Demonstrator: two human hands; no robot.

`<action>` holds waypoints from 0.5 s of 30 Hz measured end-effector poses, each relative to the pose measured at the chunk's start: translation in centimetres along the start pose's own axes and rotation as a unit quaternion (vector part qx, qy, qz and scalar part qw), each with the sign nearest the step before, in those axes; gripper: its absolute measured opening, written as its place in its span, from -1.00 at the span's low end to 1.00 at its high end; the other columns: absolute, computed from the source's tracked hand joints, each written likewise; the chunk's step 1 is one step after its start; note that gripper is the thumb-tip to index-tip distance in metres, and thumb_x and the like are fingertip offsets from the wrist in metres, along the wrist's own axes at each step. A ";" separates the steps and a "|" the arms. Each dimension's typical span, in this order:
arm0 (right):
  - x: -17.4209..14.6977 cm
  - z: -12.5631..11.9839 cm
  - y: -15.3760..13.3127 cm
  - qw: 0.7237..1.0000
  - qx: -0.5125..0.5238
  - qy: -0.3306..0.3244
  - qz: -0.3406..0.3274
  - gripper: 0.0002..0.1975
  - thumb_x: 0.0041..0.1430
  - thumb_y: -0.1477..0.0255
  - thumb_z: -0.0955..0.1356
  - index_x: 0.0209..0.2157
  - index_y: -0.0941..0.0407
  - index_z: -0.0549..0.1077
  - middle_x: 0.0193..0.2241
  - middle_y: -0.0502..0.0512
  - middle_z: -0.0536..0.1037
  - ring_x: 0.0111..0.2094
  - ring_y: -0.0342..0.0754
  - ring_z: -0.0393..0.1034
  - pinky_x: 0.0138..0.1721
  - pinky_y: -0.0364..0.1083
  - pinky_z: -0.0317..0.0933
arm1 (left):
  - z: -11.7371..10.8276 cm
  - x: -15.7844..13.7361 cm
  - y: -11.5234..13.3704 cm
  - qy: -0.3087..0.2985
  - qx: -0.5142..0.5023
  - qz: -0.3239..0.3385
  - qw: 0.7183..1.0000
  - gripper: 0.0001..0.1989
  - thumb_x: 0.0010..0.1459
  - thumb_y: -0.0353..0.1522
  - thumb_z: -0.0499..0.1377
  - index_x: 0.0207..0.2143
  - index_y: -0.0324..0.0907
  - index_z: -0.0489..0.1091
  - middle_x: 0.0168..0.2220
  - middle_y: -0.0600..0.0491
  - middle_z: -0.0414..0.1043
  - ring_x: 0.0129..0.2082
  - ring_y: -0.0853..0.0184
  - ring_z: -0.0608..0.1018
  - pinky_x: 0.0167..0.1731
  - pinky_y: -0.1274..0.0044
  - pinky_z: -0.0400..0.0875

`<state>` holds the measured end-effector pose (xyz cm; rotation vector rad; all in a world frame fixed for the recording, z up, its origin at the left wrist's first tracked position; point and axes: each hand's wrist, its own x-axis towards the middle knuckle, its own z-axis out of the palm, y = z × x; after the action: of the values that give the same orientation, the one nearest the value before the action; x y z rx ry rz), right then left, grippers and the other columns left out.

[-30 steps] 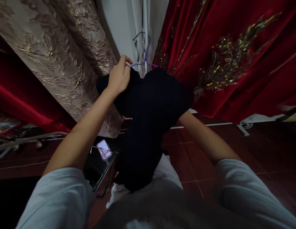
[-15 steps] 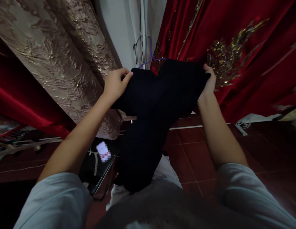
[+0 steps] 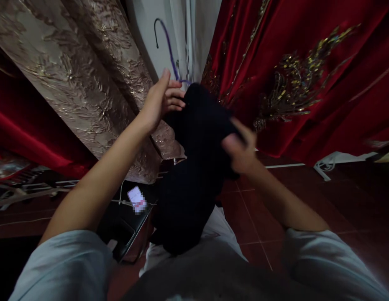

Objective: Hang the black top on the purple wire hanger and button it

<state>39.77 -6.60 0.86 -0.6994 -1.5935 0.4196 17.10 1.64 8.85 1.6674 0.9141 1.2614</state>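
A dark navy or black garment point(image 3: 197, 167) hangs before me on a thin purple hanger point(image 3: 171, 54), its lower end on my lap. The hanger's hook points up and leans left. My left hand point(image 3: 161, 98) is at the garment's upper left by the hanger's neck, fingers stretched out and thumb raised. Its fingertips touch or almost touch the cloth. My right hand point(image 3: 241, 148), blurred by motion, has the garment's right side bunched between thumb and fingers. The rest of the hanger is hidden inside the cloth.
Cream embossed fabric point(image 3: 97, 83) hangs on the left, and red satin with gold sequins point(image 3: 291, 83) on the right. Left of my knees, a lit phone point(image 3: 136, 196) and a cable rest on a black seat point(image 3: 119, 221). The floor point(image 3: 254, 217) has red tiles.
My right hand has moved left and down, bringing the garment's right side inward. My left hand has loosened and turned, fingers now extended. The hanger's hook has swung up and left.
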 end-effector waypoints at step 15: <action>2.8 1.0 9.8 0.984 -0.099 -0.142 0.043 -0.17 0.23 -0.14 0.36 0.42 -0.14 0.17 0.43 0.15 0.15 0.40 0.29 0.09 0.39 0.32 0.05 | -11.3 -6.7 1.1 0.045 0.275 -0.032 0.960 -0.77 0.02 -0.24 0.30 -0.48 -0.10 0.30 -0.62 0.08 0.39 -0.66 0.34 0.40 -0.59 0.39 0.43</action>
<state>40.57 2.69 -3.44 -0.8929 -1.8974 0.4438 4.65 -2.74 9.04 1.9887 1.4621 1.1059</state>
